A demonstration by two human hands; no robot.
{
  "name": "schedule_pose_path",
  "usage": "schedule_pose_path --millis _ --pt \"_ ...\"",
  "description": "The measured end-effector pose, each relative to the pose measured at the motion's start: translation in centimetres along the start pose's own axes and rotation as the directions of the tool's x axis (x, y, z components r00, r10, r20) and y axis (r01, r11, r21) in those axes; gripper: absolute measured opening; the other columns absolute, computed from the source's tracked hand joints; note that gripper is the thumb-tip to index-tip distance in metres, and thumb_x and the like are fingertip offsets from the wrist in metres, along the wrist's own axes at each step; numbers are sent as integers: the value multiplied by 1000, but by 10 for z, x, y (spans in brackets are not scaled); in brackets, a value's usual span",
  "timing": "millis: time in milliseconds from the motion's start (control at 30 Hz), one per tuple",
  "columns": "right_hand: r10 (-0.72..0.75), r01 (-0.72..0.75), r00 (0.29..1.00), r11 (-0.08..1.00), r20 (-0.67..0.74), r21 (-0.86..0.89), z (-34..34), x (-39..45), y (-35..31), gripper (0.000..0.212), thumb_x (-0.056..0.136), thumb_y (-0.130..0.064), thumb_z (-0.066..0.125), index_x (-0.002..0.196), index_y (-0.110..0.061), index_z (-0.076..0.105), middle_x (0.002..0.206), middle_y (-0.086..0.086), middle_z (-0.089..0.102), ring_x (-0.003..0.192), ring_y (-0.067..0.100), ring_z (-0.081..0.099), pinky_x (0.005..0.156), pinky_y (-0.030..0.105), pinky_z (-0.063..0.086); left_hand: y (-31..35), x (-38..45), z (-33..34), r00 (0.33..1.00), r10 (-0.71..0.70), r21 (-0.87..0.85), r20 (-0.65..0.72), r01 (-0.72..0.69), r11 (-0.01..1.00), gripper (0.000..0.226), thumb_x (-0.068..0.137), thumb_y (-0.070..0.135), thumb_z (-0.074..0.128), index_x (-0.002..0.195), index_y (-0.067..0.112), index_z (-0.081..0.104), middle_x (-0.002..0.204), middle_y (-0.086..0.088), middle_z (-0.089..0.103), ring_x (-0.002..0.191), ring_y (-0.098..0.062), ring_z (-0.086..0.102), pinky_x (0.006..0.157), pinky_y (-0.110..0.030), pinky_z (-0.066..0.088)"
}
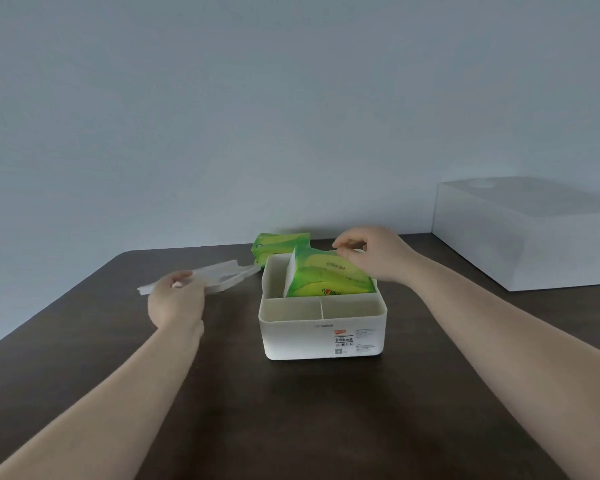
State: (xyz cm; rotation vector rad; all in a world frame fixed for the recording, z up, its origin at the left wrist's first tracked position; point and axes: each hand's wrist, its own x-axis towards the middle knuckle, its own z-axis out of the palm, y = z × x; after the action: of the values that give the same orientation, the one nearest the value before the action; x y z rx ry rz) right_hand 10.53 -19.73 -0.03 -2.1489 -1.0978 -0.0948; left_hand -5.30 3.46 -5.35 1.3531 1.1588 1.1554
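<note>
Green pack (326,275): it hangs right under your right-hand pinch. It is tilted, with its low end down inside the big back part of the white box. Its top edge sticks up over the rim.
Right hand (371,252): your thumb and fingers are squeezed together on the top edge of the green pack, and your wrist is above the right wall of the box.
White box (323,337): it sits on the table just below your right grip. Its two small front parts are closer to you than the grip is. There is a sticker on the front wall.
Left hand (175,303): your fingers curl onto the near end of the white lid, well to the left of your right grip.
White lid (222,273): it is thin and blurry. It reaches from your left grip toward the back left corner of the box. You cannot tell if it touches the box or the table.
Second green pack (279,244): it lies just past your right grip and a little to the left, behind the box.
Brown table (291,410): it is dark and lies under both grips.
Big pale bin (527,237): it is far to the right of your right grip, by the wall.
</note>
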Motion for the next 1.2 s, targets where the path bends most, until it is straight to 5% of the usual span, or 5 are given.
schedule_pose_path --millis 567,633,767,933,1200 --pt "430 -363 902 807 -41 466 -11 -3 -12 53 92 -49 47 77 1 54 77 12 48 77 24 49 101 51 47 56 -42 -1 621 187 -183 761 -71 981 30 82 -7 65 90 22 66 85 -4 63 78 -18 54 78 -28 43" --pt "429 -359 901 815 -57 454 -9 -3 -7 53 89 -38 54 102 13 60 123 28 59 81 25 57 88 39 49 52 -43 -2 567 172 -171 805 -55 984 37 82 -8 64 102 24 64 92 -5 65 91 -23 57 90 -36 43" --pt "447 -402 893 843 -50 357 -5 -8 -1 31 84 -18 60 93 10 67 78 16 57 69 21 53 58 29 35 48 -47 -3 507 150 -81 849 -156 984 49 84 2 67 121 31 52 99 -7 73 93 -22 66 93 -38 50" --pt "465 -441 879 877 -102 191 0 -13 -1 27 83 -21 59 61 -11 47 57 6 41 54 21 37 51 29 25 39 -57 2 614 193 108 765 -418 902 6 88 36 62 86 41 60 90 3 72 98 -23 68 90 -36 50" --pt "496 -489 861 868 -110 85 9 -10 6 46 79 -19 61 49 -16 26 49 1 25 45 20 26 47 28 22 27 -50 16 729 139 217 670 -371 903 41 92 44 47 124 23 62 104 0 70 98 -22 64 90 -37 51"
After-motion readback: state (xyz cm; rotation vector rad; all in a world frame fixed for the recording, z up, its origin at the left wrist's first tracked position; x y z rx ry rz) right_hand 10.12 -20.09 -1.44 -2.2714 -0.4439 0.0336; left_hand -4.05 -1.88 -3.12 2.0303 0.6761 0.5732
